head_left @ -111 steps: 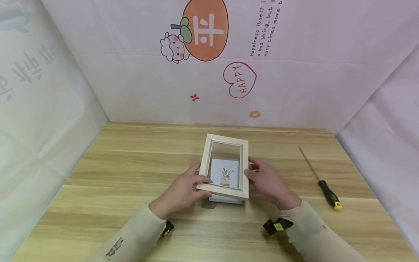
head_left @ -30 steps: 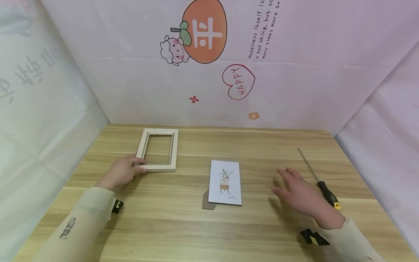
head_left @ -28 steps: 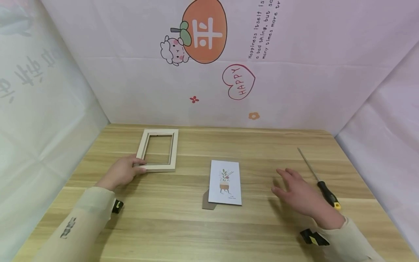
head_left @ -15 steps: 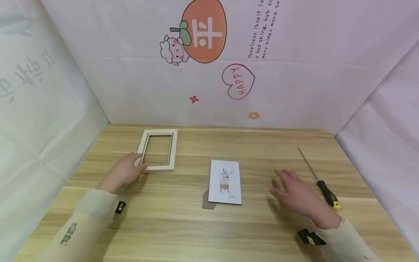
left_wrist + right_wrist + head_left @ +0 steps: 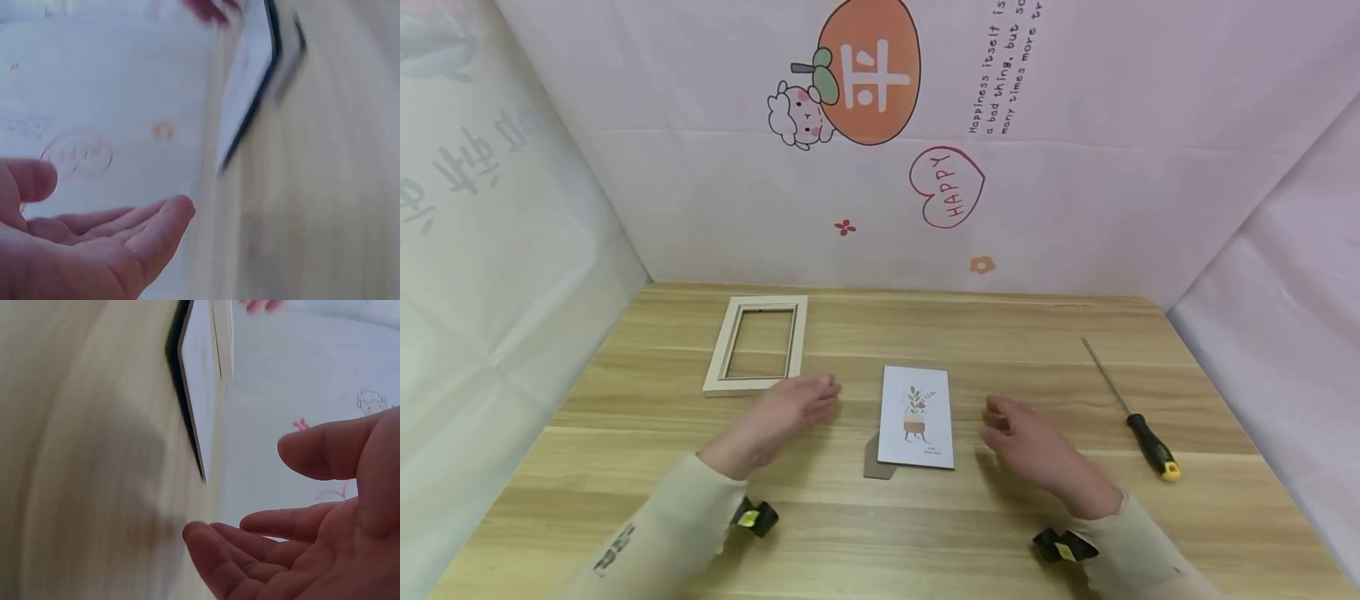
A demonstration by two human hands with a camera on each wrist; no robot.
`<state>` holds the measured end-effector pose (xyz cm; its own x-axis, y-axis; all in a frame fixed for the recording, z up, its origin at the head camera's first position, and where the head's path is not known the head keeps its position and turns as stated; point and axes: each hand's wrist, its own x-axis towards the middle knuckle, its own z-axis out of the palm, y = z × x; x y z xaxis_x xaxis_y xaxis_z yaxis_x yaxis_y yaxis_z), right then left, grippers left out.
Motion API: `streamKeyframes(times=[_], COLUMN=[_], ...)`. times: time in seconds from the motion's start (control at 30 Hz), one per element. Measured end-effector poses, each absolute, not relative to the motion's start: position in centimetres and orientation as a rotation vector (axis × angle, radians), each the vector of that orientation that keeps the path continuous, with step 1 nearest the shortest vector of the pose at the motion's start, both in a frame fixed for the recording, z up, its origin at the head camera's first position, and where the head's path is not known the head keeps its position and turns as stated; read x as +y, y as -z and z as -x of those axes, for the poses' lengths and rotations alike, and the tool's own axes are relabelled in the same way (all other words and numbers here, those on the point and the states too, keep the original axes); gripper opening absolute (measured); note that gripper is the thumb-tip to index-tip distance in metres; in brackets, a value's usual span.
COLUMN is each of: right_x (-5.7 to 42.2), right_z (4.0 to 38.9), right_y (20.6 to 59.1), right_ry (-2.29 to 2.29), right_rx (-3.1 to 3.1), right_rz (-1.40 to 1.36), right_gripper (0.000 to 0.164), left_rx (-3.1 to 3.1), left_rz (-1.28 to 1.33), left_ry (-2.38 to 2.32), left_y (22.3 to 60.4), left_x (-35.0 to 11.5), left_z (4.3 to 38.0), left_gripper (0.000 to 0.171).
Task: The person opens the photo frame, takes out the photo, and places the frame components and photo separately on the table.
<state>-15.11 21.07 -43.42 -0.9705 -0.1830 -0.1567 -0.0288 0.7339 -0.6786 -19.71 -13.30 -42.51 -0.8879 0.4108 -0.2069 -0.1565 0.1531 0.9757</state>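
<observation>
In the head view a white card-faced panel [image 5: 916,417] with a printed potted plant lies mid-table. A grey-brown flap [image 5: 877,460] sticks out from under its left edge. My left hand [image 5: 782,417] is left of the panel, fingers extended, holding nothing. Right of the panel is my right hand [image 5: 1033,446], fingers loosely bent and nothing in its grasp. Both wrist views show space between thumb and fingers, with the panel [image 5: 244,81] beyond. A cream picture frame [image 5: 718,367] with an open middle lies at the back left, just behind my left hand.
A screwdriver [image 5: 1146,437] with a black and yellow handle lies on the right side of the wooden table [image 5: 925,542]. White printed cloth [image 5: 737,217] rises along the table's back edge and at both sides.
The picture frame went from above the panel to the back left and was let go by my left hand. Since then, both hands have moved inward toward the panel.
</observation>
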Motion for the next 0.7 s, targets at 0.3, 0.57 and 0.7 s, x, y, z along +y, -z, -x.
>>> streamKeyframes(times=[0.3,0.57,0.7], right_x=[18.2,17.5,17.2], right_z=[15.4,15.3,15.0], right_y=[44.6,44.7,44.4], right_ry=[1.2,1.268,1.278], right_rx=[2.648,2.607,2.588], right_rz=[0.109,0.086,0.07], right_gripper=[0.048,0.044,0.044], left_rx=[1.912,1.859,1.852], left_rz=[-0.177,-0.168,-0.196], left_ry=[-1.793,-1.838,-1.835], left_y=[44.7,45.3,45.3], left_x=[-8.8,-7.9,-7.8], left_z=[18.6,18.4,18.1], left_gripper=[0.063,0.056,0.055])
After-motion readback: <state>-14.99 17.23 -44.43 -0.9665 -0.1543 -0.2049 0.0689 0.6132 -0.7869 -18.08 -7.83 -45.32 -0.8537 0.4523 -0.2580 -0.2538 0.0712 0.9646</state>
